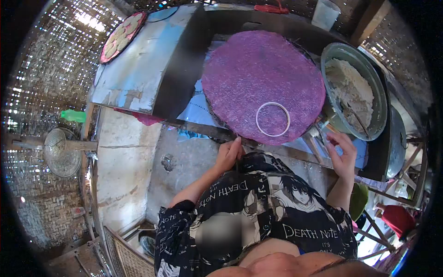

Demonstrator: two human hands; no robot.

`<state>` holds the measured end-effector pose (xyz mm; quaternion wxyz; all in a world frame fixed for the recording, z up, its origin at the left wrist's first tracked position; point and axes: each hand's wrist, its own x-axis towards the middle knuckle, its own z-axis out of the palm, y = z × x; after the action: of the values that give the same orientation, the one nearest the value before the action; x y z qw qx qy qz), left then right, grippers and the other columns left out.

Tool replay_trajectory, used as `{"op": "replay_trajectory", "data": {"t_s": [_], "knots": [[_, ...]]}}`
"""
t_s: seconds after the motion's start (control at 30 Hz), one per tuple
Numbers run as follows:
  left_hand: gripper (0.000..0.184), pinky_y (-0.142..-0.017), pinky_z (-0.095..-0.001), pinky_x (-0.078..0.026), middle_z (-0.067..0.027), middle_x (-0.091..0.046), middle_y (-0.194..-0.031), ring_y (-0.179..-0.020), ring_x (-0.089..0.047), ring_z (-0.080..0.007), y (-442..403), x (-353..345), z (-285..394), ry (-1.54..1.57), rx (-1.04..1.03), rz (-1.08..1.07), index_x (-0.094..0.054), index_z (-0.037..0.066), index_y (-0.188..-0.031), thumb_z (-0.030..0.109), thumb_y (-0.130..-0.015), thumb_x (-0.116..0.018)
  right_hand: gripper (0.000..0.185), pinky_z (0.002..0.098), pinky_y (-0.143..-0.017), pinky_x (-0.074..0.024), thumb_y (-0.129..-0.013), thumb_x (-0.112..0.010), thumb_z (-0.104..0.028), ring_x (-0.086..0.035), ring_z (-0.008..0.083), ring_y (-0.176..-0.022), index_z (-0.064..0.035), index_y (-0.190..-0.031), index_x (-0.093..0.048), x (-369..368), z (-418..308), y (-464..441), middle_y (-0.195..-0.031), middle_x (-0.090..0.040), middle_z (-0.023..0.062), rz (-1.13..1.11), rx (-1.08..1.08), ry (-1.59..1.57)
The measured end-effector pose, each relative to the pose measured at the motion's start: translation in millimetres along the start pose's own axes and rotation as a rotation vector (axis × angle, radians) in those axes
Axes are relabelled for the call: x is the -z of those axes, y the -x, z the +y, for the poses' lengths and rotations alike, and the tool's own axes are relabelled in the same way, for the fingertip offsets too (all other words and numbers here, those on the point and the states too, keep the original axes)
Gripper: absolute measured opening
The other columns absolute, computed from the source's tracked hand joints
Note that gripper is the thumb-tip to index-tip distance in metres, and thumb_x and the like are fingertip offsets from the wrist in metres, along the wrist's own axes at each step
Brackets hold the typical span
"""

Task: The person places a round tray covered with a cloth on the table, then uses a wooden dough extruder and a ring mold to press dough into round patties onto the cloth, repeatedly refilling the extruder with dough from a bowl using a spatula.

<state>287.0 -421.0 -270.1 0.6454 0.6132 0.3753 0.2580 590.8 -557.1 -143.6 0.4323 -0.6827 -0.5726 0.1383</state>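
Purple mat [258,76], white ring [257,119]

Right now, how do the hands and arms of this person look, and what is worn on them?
The left hand and right hand are bare, with no glove or watch visible. The forearms are uncovered below loose black sleeves with pale print, matching the shirt lettered "DEATH NOTE".

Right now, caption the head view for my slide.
White ring on round purple mat; left hand and right hand nearby.
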Motion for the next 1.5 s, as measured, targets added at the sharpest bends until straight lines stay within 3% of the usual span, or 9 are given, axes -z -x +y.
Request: {"op": "replay_trajectory", "data": {"t_s": [0.1,0.2,0.23,0.43,0.53,0.97,1.13,1.33,1.5], "knots": [[0.048,-0.066,-0.0331,-0.042,-0.0063,-0.053,-0.062,-0.067,-0.055,-0.0196,-3,-20,3,-0.212,0.134,-0.004,-0.051,0.000,-0.062,0.028,-0.096,-0.031,0.023,0.0254,-0.060,-0.0444,-0.074,-0.062,-0.003,-0.056,0.0165,-0.068,-0.0010,-0.096,-0.062,3,8,-5,-0.083,-0.061,0.0094,0.025,-0.049,0.091],[0.041,-0.073,-0.0328,-0.044,-0.0075,-0.061,-0.077,-0.077,-0.057,-0.0201,-6,-24,-5,-0.453,-0.301,-0.317,-0.059,-0.002,-0.080,0.028,-0.094,-0.035,0.025,0.0260,-0.060,-0.0447,-0.076,-0.060,-0.007,-0.057,0.0185,-0.069,-0.0023,-0.101,-0.061,6,27,1,-0.084,-0.061,0.0104,-0.043,-0.163,0.192],[0.038,-0.076,-0.0325,-0.044,-0.0076,-0.062,-0.083,-0.082,-0.058,-0.0201,-4,-20,-11,-0.458,-0.200,-0.265,-0.059,-0.001,-0.087,0.028,-0.094,-0.037,0.026,0.0259,-0.061,-0.0448,-0.076,-0.060,-0.007,-0.057,0.0186,-0.070,-0.0021,-0.101,-0.061,4,35,2,-0.085,-0.061,0.0108,-0.071,-0.204,0.218],[0.027,-0.081,-0.0301,-0.045,-0.0120,-0.063,-0.098,-0.088,-0.059,-0.0188,6,38,51,-0.474,0.134,-0.107,-0.061,0.003,-0.103,0.023,-0.085,-0.056,0.090,0.0426,-0.091,-0.0377,-0.065,-0.072,-0.028,-0.045,0.0364,-0.109,-0.0057,-0.136,-0.022,-51,144,49,-0.123,-0.043,0.0223,-0.173,-0.299,0.662],[0.023,-0.076,-0.0266,-0.046,-0.0070,-0.064,-0.093,-0.085,-0.059,-0.0142,1,50,77,-0.385,-0.058,0.044,-0.062,0.004,-0.103,0.013,-0.082,-0.061,0.104,0.0485,-0.089,-0.0368,-0.059,-0.076,-0.039,-0.045,0.0363,-0.109,-0.0065,-0.138,-0.016,-71,167,61,-0.126,-0.041,0.0204,-0.172,-0.399,0.784],[0.031,-0.083,-0.0344,-0.044,-0.0111,-0.061,-0.103,-0.096,-0.057,-0.0232,-59,10,153,-0.638,-0.584,-0.191,-0.060,0.006,-0.105,0.019,-0.077,-0.065,0.091,0.0362,-0.096,-0.0355,-0.055,-0.078,-0.026,-0.046,0.0278,-0.113,0.0057,-0.128,-0.034,4,142,85,-0.122,-0.047,0.0190,-0.223,-0.554,-0.070],[0.048,-0.096,-0.0346,-0.036,-0.0125,-0.052,-0.120,-0.114,-0.048,-0.0237,-77,10,165,0.143,-0.371,-0.323,-0.046,0.004,-0.123,0.026,-0.083,-0.060,0.087,0.0327,-0.089,-0.0407,-0.054,-0.079,-0.028,-0.052,0.0247,-0.104,0.0042,-0.124,-0.038,69,66,95,-0.114,-0.052,0.0129,-0.160,-0.634,-0.569],[0.060,-0.103,-0.0340,-0.025,-0.0131,-0.041,-0.132,-0.125,-0.035,-0.0202,-111,-42,192,0.494,-0.311,-0.627,-0.030,-0.001,-0.132,0.039,-0.090,-0.044,0.088,0.0325,-0.063,-0.0467,-0.056,-0.078,-0.045,-0.058,0.0230,-0.079,0.0031,-0.119,-0.041,116,14,71,-0.098,-0.056,0.0118,-0.200,-0.623,-0.662],[0.071,-0.103,-0.0327,-0.024,-0.0123,-0.038,-0.135,-0.126,-0.034,-0.0211,-124,-44,188,-0.070,-0.544,-0.388,-0.028,0.002,-0.134,0.055,-0.088,-0.033,0.075,0.0330,-0.056,-0.0440,-0.071,-0.063,-0.055,-0.056,0.0255,-0.077,-0.0038,-0.120,-0.041,68,3,32,-0.101,-0.052,0.0219,-0.320,-0.237,-1.055]]}}
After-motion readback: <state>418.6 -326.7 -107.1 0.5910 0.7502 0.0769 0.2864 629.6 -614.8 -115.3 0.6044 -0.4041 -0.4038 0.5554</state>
